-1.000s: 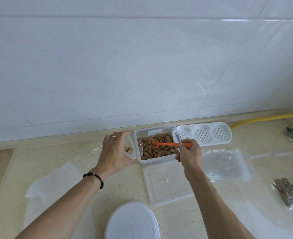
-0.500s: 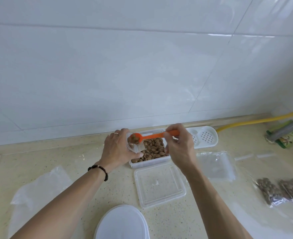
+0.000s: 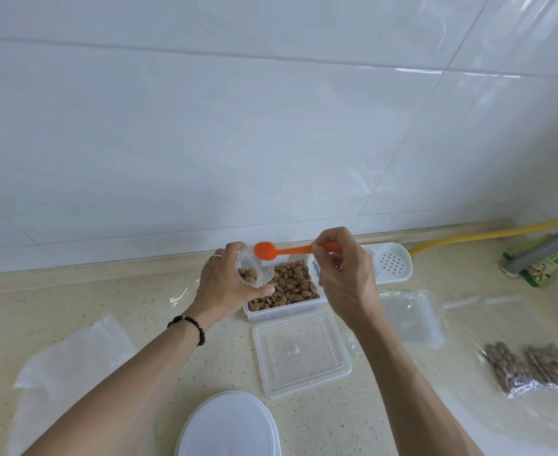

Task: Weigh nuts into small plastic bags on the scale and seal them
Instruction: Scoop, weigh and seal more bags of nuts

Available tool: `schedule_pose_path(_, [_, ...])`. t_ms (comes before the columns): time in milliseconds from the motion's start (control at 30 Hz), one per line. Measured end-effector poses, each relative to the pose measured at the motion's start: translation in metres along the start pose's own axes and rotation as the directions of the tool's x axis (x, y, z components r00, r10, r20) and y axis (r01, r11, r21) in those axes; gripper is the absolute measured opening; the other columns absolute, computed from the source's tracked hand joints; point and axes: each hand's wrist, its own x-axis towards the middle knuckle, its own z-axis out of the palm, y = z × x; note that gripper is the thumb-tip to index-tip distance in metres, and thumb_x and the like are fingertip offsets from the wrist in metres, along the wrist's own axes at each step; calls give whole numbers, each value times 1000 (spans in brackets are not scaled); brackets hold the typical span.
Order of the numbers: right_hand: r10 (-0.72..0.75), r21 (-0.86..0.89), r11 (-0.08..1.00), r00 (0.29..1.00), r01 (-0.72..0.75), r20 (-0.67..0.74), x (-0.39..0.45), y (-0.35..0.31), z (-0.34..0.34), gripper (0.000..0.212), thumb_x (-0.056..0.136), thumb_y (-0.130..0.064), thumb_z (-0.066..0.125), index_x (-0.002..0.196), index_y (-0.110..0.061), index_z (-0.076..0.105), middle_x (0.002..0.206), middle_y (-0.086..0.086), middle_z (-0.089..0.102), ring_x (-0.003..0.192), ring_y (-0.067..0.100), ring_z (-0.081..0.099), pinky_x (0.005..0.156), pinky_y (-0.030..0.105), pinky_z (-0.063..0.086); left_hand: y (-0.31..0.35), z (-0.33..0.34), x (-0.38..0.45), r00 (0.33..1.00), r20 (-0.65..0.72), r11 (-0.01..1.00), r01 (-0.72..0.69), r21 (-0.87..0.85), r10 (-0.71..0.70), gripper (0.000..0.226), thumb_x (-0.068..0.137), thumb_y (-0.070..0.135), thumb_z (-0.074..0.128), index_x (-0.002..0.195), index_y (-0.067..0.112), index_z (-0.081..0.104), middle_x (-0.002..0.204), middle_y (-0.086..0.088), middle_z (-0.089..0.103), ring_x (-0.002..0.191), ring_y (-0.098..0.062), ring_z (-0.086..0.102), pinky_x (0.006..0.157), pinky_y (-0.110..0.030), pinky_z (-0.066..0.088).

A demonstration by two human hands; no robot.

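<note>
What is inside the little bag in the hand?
A few brown nuts lie inside the little bag. The left hand covers its lower part, so any more there are hidden.

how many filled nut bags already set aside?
2, side by side on the counter at far right: one nearer the lid, one by the frame edge. More could lie out of frame.

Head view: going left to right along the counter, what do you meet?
Crumpled plastic sheet → left hand holding small bag → nut container → right hand → perforated white tray → filled nut bags.
</note>
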Motion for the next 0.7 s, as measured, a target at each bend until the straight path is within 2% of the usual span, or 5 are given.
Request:
schedule_pose_path(133, [51,-136,988,985,-74,-165,5,29,-2,4,96,-9,56,93,-12,57,76,-9,63,49,21,48,54,46,46,-12,-3,-1,999,-27,993,-19,117,22,98,51,59,86,130,25,41,122,-4,52,115,-22,49,99,-40,38])
schedule_pose_path(233, [-34,-329,944,991,-11,-132,-1,55,1,4,96,-7,57,93,-10,57,68,3,63,47,23,49,49,41,46,-21,-5,-4,996,-29,974,-72,214,80,98,49,61,86,128,22,43,116,-4,56,112,-23,50,100,-40,37])
schedule_pose_path(400, [-138,-505,855,990,116,-6,-14,76,12,10,92,-2,60,91,-10,55,61,-8,51,43,17,45,42,24,33,-35,-3,-9,990,26,936,-141,321,140,103,48,68,81,132,24,40,122,-2,56,116,-22,49,104,-40,32])
schedule_pose_path(600, [329,-192,929,944,-317,33,-16,83,16,8,96,-7,53,94,-15,55,84,0,63,62,23,59,59,40,53,-36,1,-9,989,32,938,-147,313,144,107,47,70,80,133,22,40,124,-2,56,118,-22,48,106,-43,31])
schedule_pose_path(700, [514,-10,858,858,-514,11,-18,86,20,6,98,-9,53,97,-14,56,90,7,62,53,17,58,50,30,51,-40,2,-9,992,42,938,-129,322,122,107,47,75,76,133,25,36,125,-2,54,119,-22,47,108,-46,29])
